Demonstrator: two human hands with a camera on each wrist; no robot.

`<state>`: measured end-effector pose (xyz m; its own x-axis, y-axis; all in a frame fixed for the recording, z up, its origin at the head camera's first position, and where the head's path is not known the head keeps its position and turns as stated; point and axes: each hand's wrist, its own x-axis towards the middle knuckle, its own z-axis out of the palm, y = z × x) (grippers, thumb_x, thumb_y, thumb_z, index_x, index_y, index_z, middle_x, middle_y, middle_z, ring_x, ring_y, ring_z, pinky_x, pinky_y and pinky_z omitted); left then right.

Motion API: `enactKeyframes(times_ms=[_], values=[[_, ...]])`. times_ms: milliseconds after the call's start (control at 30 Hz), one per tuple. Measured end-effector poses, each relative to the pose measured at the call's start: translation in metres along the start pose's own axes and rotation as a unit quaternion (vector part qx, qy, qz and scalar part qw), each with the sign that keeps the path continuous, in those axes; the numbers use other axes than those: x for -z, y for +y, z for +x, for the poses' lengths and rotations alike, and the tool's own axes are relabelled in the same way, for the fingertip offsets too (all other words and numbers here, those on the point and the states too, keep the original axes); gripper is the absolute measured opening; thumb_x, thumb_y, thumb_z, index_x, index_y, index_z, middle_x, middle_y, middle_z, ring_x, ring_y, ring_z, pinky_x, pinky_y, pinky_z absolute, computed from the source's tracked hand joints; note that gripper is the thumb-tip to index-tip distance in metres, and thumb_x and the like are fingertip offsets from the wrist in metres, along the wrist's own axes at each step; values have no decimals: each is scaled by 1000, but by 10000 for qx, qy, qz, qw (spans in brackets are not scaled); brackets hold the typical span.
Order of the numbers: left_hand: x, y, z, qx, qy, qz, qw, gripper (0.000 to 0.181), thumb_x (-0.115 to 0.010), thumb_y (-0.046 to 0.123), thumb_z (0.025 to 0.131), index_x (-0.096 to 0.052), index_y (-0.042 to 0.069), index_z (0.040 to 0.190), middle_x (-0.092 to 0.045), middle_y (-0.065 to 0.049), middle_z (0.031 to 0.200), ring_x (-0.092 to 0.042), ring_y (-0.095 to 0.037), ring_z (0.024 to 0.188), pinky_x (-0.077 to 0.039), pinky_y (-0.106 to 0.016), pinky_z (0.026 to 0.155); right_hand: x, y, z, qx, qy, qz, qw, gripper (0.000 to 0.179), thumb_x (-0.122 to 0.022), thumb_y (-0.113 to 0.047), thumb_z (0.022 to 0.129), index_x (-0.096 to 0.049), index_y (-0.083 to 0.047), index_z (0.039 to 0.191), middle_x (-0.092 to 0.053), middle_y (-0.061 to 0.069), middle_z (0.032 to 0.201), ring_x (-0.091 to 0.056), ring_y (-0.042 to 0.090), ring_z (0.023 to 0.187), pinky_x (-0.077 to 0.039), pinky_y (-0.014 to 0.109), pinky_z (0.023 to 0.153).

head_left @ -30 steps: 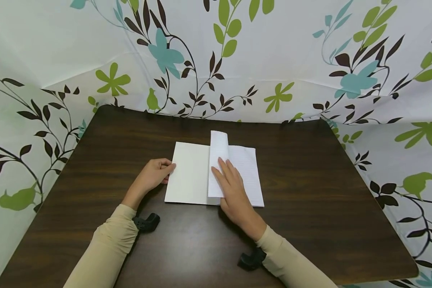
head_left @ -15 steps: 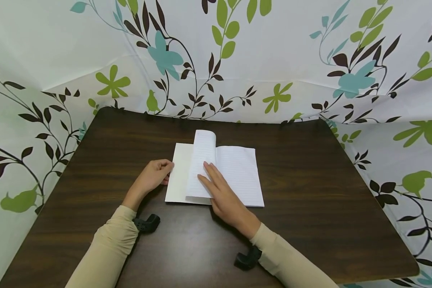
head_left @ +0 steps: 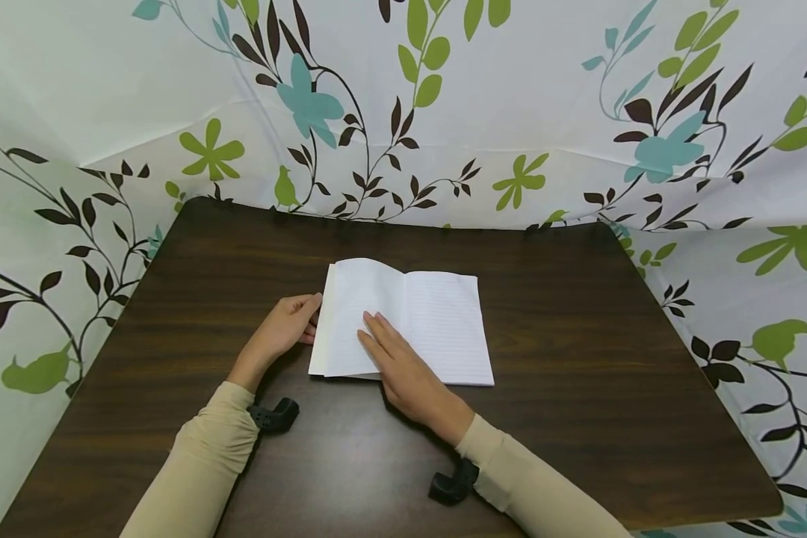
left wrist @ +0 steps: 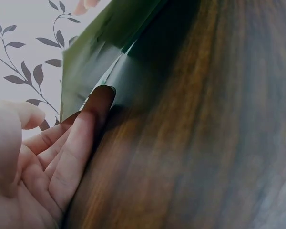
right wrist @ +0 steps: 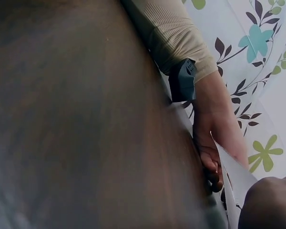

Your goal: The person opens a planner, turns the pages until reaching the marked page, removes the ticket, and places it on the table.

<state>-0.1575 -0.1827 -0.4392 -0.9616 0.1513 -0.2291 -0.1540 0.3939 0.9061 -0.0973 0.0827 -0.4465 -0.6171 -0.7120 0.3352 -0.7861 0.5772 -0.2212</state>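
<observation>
Notebook [head_left: 403,325] open under both hands

No words, numbers or signs can be read anywhere. The open white paper notebook [head_left: 403,321] on the dark brown wooden table [head_left: 578,373] shows only thin ruled lines (no writing on them that can be made out).
</observation>
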Motion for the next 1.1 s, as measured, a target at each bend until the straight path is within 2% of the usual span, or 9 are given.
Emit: enactKeyframes(times_ms=[167,300,400,600,700,800,900,1100], values=[[0,1,1,-75,-75,-70,9999,56,-41,45,112,-65,-2,127,-66,-11,100,-63,-14,76,-61,-25,67,-2,-2,0,-99,-264,-31,9996,62,-57,-2,101,-34,2,159,-28,19,170,-23,33,161,-26,42,130],[1,2,1,-202,-133,-57,9997,53,-45,45,111,-67,-2,121,-67,-11,99,-65,-15,77,-61,-26,68,-4,-3,2,-179,-343,-49,9992,64,-60,-25,107,-35,0,160,-30,17,170,-26,31,160,-28,42,130],[2,3,1,-244,-174,34,9995,52,-49,45,110,-67,-1,123,-69,-12,100,-67,-15,79,-62,-26,70,-5,-3,4,-172,-376,-91,9991,68,-60,-39,107,-37,-2,160,-33,16,169,-30,30,159,-29,41,129],[2,2,3,-265,-180,38,9995,43,-58,36,108,-67,-3,122,-72,-4,89,-67,-12,77,-61,-26,70,-3,1,4,-337,-580,250,9974,67,-56,-41,108,-36,-6,161,-32,12,170,-27,26,160,-27,40,130],[1,2,2,-246,-134,115,9995,40,-60,34,107,-67,-3,122,-70,-2,87,-65,-12,77,-61,-26,70,-1,7,2,-508,-498,475,9963,63,-55,-39,109,-38,-6,160,-37,11,167,-33,25,157,-30,40,129],[2,1,0,-168,-88,229,9996,40,-60,33,107,-67,-2,124,-67,-1,87,-63,-13,77,-60,-24,70,3,15,-1,-783,-234,653,9945,55,-56,-34,109,-46,-6,155,-47,12,158,-44,25,149,-38,40,124],[1,1,-1,-111,-92,258,9996,40,-60,33,107,-67,-2,127,-67,-2,87,-64,-13,77,-60,-24,71,10,26,-5,-1225,78,789,9893,44,-55,-29,110,-56,-6,147,-54,11,146,-53,25,136,-47,40,115],[0,3,-1,-92,-177,191,9996,41,-61,32,107,-66,-3,128,-69,-3,89,-65,-12,78,-60,-23,71,24,53,-19,-2357,570,768,9671,34,-57,-22,108,-67,-3,134,-60,15,122,-58,29,108,-52,43,93]])
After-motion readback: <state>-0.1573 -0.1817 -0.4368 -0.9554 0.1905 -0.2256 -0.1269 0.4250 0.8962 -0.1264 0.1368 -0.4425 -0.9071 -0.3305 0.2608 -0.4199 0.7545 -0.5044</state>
